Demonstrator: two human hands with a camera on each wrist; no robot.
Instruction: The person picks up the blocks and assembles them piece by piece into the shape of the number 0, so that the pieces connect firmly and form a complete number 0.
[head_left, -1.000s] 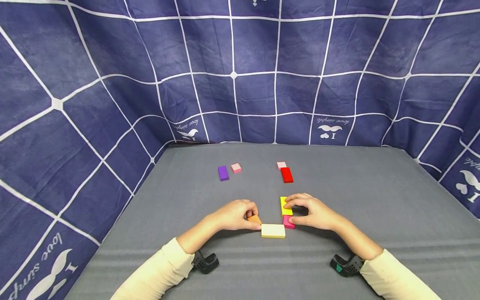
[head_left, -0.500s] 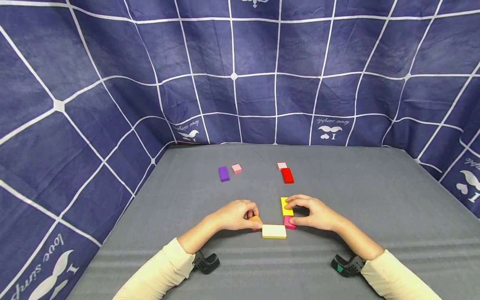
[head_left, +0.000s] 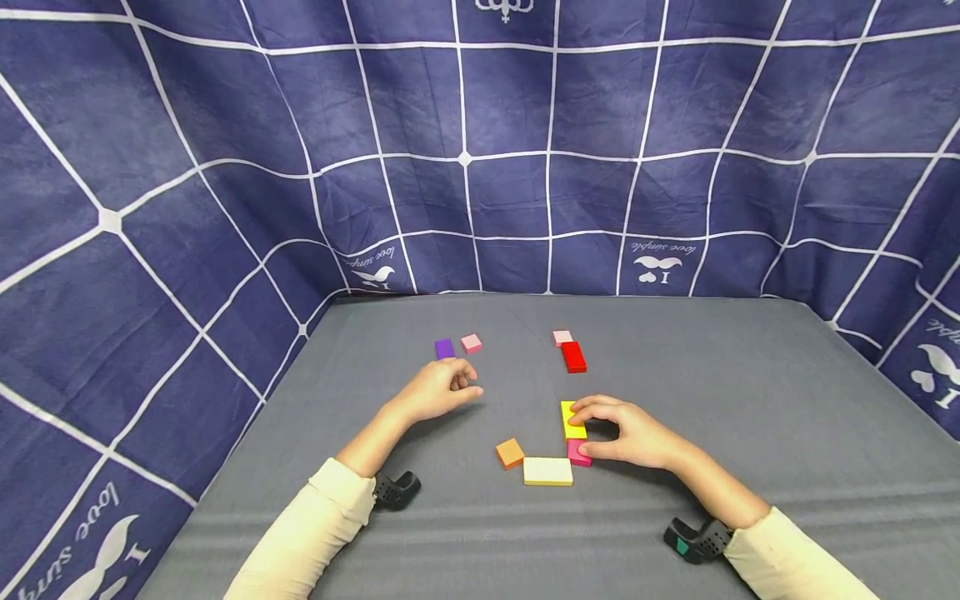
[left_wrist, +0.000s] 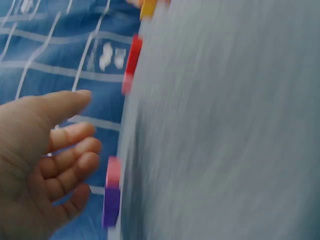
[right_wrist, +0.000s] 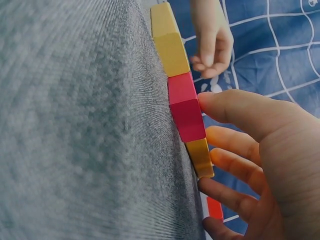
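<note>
My left hand (head_left: 438, 390) hovers over the grey table with loosely bent fingers and nothing in them. It is nearest the purple block (head_left: 444, 348), whose near end it partly covers in the head view. In the right wrist view, the thumb of my right hand (right_wrist: 280, 145) touches the magenta block (right_wrist: 187, 112). Its other fingers rest by the bright yellow block (head_left: 573, 421), which adjoins the magenta one. A pale yellow block (head_left: 547, 472) lies at the near side of the magenta block, and an orange block (head_left: 510, 453) lies to its left, at an angle.
Farther back are a light pink block (head_left: 471, 343) near the purple one, and a red block (head_left: 573, 357) against another light pink block (head_left: 562, 337). A blue gridded cloth (head_left: 510, 192) rises behind the grey table (head_left: 675, 350) and along its sides.
My left hand has let go of the orange block and moved away and to the left, towards the purple block. The right hand keeps its place at the magenta and yellow blocks.
</note>
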